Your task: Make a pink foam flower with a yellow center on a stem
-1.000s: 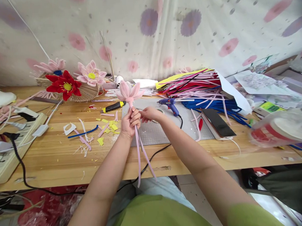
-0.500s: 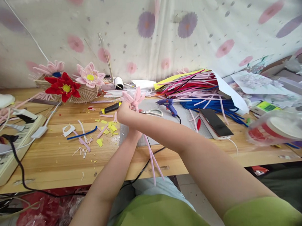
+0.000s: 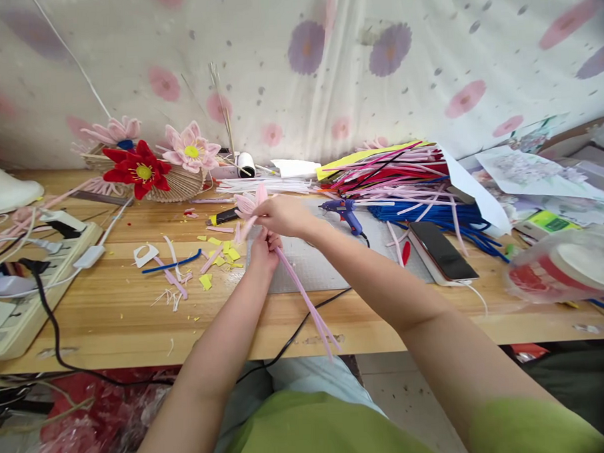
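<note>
Between my hands is a pink pipe-cleaner flower (image 3: 251,202), its petals pointing up and away from me. My left hand (image 3: 265,248) is closed around its base, and long pink pipe-cleaner stems (image 3: 305,293) trail down from there toward the table's front edge. Just above, my right hand (image 3: 284,216) has its fingers closed on the petals, bent over from the right. The exact grip of its fingertips is partly hidden. Both hands are over the left part of a grey cutting mat (image 3: 323,262).
A blue glue gun (image 3: 344,213) lies right of my hands, a cutter knife (image 3: 224,217) left. Yellow scraps (image 3: 228,253) litter the wood. Finished flowers (image 3: 142,170) stand back left, pipe-cleaner bundles (image 3: 421,211) back right, near a phone (image 3: 443,250). A power strip (image 3: 49,297) sits at left.
My right hand has turned and shifted from the flower's left side to its right. The flower now tilts left, and its stems have swung a little right. The view has shifted slightly.
</note>
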### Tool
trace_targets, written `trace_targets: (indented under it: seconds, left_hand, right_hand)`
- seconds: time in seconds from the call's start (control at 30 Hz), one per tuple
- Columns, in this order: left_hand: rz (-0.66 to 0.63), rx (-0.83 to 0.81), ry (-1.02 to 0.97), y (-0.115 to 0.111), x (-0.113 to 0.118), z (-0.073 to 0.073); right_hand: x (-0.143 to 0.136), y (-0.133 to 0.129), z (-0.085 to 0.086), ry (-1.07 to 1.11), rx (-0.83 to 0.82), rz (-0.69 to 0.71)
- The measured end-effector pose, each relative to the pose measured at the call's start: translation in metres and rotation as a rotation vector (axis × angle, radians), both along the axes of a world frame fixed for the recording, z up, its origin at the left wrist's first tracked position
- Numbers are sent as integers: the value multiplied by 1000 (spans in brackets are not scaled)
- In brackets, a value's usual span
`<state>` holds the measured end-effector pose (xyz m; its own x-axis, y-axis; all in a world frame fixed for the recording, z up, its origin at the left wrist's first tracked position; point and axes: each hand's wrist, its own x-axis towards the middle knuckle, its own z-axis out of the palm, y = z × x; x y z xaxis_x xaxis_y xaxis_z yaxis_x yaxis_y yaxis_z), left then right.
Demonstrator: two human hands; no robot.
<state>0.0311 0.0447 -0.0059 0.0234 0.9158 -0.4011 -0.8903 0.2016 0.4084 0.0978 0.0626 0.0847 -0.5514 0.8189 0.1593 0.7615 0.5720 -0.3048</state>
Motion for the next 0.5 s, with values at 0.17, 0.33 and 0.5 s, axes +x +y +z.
trace_targets:
  seconds: [0.17, 0.33, 0.5]
  left_hand:
    - [-66, 72, -141, -3, -2, 8]
    - [-133, 183, -195, -13, 1, 11]
    - [-145, 290, -188, -27, 4, 17]
  right_hand:
    - [57, -1, -27, 809, -425, -221]
    - [64, 2, -67, 1361, -887, -434]
    - [38, 10, -87, 1318, -1056, -423]
